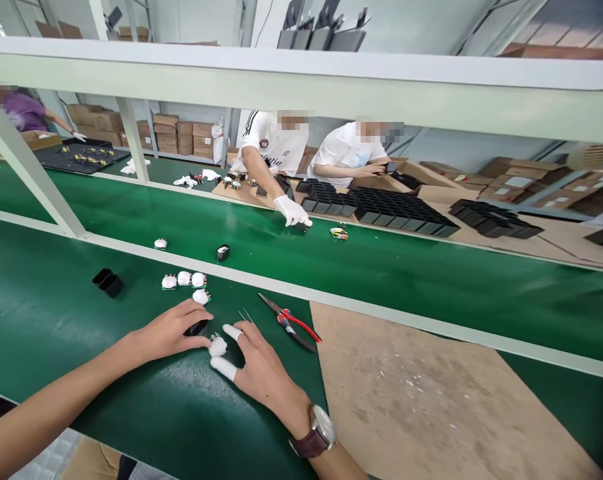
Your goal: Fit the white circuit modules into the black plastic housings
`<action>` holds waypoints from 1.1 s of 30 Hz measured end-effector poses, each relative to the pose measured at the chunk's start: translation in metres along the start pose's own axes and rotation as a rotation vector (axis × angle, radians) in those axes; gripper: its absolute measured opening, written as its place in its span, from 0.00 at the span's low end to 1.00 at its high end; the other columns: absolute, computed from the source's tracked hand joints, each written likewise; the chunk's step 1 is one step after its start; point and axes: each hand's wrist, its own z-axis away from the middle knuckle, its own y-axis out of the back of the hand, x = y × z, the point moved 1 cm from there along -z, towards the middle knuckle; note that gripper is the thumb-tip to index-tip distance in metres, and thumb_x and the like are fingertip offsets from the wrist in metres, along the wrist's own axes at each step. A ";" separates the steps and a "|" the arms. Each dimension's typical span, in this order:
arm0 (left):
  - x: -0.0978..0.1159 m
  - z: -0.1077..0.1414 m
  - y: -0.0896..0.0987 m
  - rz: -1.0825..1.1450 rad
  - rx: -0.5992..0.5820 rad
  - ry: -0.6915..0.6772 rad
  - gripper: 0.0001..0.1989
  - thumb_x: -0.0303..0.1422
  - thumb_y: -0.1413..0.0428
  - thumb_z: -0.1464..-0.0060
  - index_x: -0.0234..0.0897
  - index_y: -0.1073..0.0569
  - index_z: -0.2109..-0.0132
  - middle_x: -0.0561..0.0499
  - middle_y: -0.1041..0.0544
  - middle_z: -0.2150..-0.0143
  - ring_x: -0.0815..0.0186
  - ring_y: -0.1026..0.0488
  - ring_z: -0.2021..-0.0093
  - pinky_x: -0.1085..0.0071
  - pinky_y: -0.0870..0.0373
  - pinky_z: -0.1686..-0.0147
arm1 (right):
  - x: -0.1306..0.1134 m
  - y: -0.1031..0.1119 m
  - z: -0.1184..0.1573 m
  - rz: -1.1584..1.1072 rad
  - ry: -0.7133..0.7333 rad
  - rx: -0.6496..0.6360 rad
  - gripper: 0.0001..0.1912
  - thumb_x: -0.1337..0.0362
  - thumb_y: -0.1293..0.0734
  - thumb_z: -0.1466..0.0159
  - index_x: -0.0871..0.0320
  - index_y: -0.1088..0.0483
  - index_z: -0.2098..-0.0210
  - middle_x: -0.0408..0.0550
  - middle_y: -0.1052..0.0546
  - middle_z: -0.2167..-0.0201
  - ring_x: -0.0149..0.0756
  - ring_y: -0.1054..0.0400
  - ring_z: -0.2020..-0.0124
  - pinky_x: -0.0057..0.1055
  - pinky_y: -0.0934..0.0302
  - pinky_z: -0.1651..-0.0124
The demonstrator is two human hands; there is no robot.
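Observation:
My left hand (178, 327) is closed around a small black plastic case (197, 328), partly hidden by the fingers. Just right of it, a small circuit board with a white lump on top (218, 345) sits between the thumb and index finger of my right hand (261, 363). Both of those fingertips wear white covers. The board is close to the case, and its pins point toward my left hand. Several similar white-topped boards (184, 279) lie beyond my left hand on the green table. Red-handled pliers (294, 323) rest beyond my right hand.
Two joined black cases (108, 283) stand at the left. A green conveyor belt (431, 260) runs behind a pale rail, carrying another black case (222, 253) and boards. Brown cardboard (406, 387) covers the right side. Opposite, a co-worker's gloved hand (291, 212) reaches onto the belt.

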 end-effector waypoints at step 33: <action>0.007 0.014 -0.007 0.339 -0.192 0.101 0.27 0.32 0.33 0.41 0.46 0.28 0.37 0.45 0.22 0.41 0.54 0.24 0.42 0.59 0.25 0.41 | -0.009 0.008 0.005 -0.104 0.035 0.420 0.25 0.72 0.34 0.31 0.55 0.37 0.36 0.55 0.25 0.51 0.45 0.29 0.50 0.45 0.26 0.50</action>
